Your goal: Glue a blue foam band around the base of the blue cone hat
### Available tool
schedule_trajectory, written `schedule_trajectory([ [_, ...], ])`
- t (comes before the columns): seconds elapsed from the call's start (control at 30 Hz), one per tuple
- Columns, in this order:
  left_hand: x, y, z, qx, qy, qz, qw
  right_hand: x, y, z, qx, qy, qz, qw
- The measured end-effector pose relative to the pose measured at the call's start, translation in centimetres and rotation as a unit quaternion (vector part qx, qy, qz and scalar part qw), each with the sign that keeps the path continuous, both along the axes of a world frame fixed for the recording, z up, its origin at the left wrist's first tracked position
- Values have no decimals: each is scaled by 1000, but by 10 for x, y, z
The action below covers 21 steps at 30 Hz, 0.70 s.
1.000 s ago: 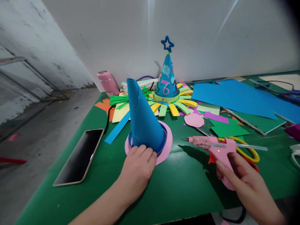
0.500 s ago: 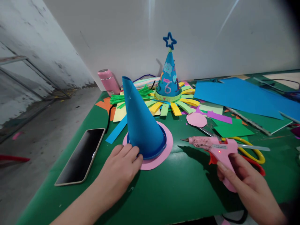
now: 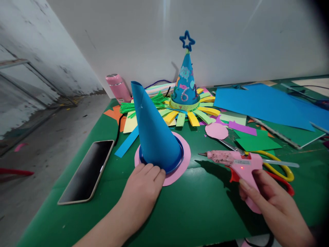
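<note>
A blue paper cone hat [image 3: 154, 133] stands on a pink paper ring [image 3: 183, 164], its tip leaning left and a dark blue band round its base. My left hand [image 3: 146, 187] is closed at the near edge of the base, fingers pressed together on the band; their tips are hidden. In my right hand [image 3: 272, 202] is a pink hot glue gun [image 3: 246, 164], gripped by its handle. Its nozzle points left toward the hat, apart from it, with a red light lit and a glue stick [image 3: 281, 162] jutting from the back.
A decorated cone hat [image 3: 185, 82] with a star stands at the back. Left lies a phone [image 3: 86, 175], with a pink bottle [image 3: 118, 88] behind. Blue paper sheets [image 3: 257, 103], yellow-and-red-handled scissors [image 3: 288, 171] and green pipe cleaners [image 3: 128, 107] lie about the green table [image 3: 180, 219].
My left hand has slid a little to the right along the front of the hat's base. The glue gun stays nearly where it was in my right hand.
</note>
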State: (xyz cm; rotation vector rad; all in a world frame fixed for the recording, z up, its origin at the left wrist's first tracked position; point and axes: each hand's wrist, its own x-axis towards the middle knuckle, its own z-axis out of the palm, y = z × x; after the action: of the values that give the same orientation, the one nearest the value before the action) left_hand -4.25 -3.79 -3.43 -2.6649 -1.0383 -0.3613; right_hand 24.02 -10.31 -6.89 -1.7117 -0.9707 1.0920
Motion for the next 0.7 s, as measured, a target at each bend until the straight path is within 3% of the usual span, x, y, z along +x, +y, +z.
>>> schedule_trajectory([
  [0.37,-1,-2,-3,-12,2,-3,1000,-5,1,6,18,-13,2,1000],
  [0.6,-23,2,8,-93,20,-83,992,0,-10,9,27,-41,-7,999],
  [0.7,-34,1,16,-133,53,-71,987,0,-12,7,42,-33,0,999],
])
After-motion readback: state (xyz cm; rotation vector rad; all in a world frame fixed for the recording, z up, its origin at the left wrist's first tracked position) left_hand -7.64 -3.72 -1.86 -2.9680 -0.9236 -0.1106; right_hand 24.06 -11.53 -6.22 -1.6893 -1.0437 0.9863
